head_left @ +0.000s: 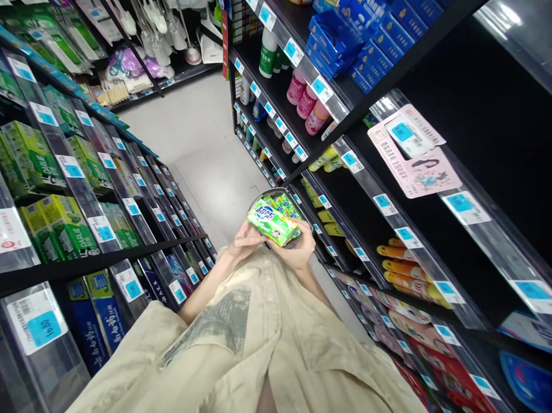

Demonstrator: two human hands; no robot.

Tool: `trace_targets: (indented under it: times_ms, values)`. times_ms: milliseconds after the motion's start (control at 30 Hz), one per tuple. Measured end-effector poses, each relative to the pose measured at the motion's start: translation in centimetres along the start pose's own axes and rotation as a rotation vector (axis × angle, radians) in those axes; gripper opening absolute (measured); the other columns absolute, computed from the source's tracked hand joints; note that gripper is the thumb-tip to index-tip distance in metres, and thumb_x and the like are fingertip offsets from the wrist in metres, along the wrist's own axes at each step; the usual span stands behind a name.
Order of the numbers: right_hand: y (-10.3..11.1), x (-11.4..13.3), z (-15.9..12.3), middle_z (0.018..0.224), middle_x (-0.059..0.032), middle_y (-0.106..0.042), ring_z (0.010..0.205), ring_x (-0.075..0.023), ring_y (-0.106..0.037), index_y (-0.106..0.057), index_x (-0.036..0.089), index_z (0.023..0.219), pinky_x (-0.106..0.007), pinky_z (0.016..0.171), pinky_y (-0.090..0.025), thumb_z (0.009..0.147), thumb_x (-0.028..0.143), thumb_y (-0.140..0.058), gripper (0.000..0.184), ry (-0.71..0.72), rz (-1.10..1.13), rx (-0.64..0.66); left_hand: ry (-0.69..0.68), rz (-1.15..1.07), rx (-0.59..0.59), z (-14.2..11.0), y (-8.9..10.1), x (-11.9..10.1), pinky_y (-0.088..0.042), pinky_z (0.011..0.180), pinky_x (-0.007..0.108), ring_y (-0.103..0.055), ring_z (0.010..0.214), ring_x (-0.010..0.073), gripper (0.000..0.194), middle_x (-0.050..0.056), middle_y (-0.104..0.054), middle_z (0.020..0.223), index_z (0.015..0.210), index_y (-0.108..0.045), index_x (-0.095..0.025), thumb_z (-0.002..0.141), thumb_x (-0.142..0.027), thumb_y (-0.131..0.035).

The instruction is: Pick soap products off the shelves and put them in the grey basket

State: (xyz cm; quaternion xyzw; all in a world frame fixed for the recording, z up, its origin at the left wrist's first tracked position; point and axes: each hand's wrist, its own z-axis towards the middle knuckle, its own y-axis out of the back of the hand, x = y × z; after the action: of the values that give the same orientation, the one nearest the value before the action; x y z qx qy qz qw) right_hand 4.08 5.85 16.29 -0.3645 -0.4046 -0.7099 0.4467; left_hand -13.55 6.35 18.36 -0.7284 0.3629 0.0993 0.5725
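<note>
A green and white packet [271, 222] with a large blue logo is held in front of my waist, tilted towards me. My left hand [246, 241] grips its left lower edge with bent fingers. On the other side, my right hand [303, 247] has its thumb and fingers around the right end. Just beyond the packet are more green packs [283, 203], partly covered by it. They lie within the dark rim of a basket-like container [260, 197], most of which is hidden by my hands and the packet.
Shelves of green and yellow toothpaste boxes [33, 154] run along the left. On the right, black shelving carries pink bottles [307, 101], blue boxes [335, 39] and orange-yellow packs [405, 270]. A pink sign [414, 152] juts from a shelf edge. Pale floor [200, 139] stretches ahead between the shelves.
</note>
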Motion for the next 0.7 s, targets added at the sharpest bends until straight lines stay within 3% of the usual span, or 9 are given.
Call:
trace_targets:
  times_ms: [167, 333, 433, 567, 700]
  values:
    - [0.3, -0.5, 0.0, 0.116, -0.0124, -0.074, 0.105, -0.0297, -0.075, -0.063, 0.021, 0.121, -0.044, 0.092, -0.063, 0.064, 0.058, -0.095, 0.075, -0.361, 0.239, -0.085, -0.029, 0.086, -0.03, 0.9, -0.2, 0.7, -0.04, 0.128, 0.05, -0.043, 0.155, 0.0368, 0.098, 0.008, -0.061, 0.156, 0.149, -0.06, -0.034, 0.06, -0.029, -0.1]
    - [0.6, -0.6, 0.5, 0.103, -0.0089, -0.078, 0.1, -0.0293, -0.077, -0.065, 0.021, 0.11, -0.045, 0.09, -0.064, 0.081, 0.067, -0.077, 0.056, -0.648, 0.314, -0.103, -0.055, 0.183, -0.041, 1.7, 0.0, 1.0, -0.04, 0.127, 0.046, -0.047, 0.152, 0.038, 0.098, 0.01, -0.059, 0.157, 0.15, -0.063, -0.03, 0.06, -0.031, -0.102]
    - [0.9, -0.6, 1.4, 0.099, -0.0071, -0.08, 0.1, -0.0292, -0.078, -0.068, 0.021, 0.105, -0.044, 0.088, -0.066, 0.084, 0.069, -0.073, 0.052, -0.802, 0.365, -0.021, -0.068, 0.271, -0.02, 1.9, 0.3, 1.2, -0.042, 0.126, 0.046, -0.047, 0.152, 0.0379, 0.102, 0.009, -0.056, 0.16, 0.152, -0.06, -0.031, 0.059, -0.032, -0.103]
    - [1.5, -0.7, 2.3, 0.091, -0.0056, -0.081, 0.098, -0.0286, -0.078, -0.074, 0.023, 0.106, -0.046, 0.087, -0.068, 0.09, 0.075, -0.064, 0.056, -0.877, 0.443, 0.186, -0.081, 0.43, -0.031, 2.3, 0.6, 1.3, -0.04, 0.128, 0.047, -0.048, 0.151, 0.0373, 0.101, 0.009, -0.056, 0.16, 0.152, -0.06, -0.03, 0.061, -0.031, -0.103]
    - [1.9, -0.8, 2.5, 0.092, -0.0053, -0.082, 0.1, -0.0279, -0.078, -0.075, 0.025, 0.112, -0.048, 0.09, -0.068, 0.093, 0.076, -0.059, 0.057, -0.86, 0.457, 0.275, -0.095, 0.517, -0.059, 2.7, 0.7, 1.1, -0.035, 0.13, 0.05, -0.049, 0.15, 0.0385, 0.098, 0.011, -0.056, 0.159, 0.144, -0.066, -0.027, 0.054, -0.029, -0.105]
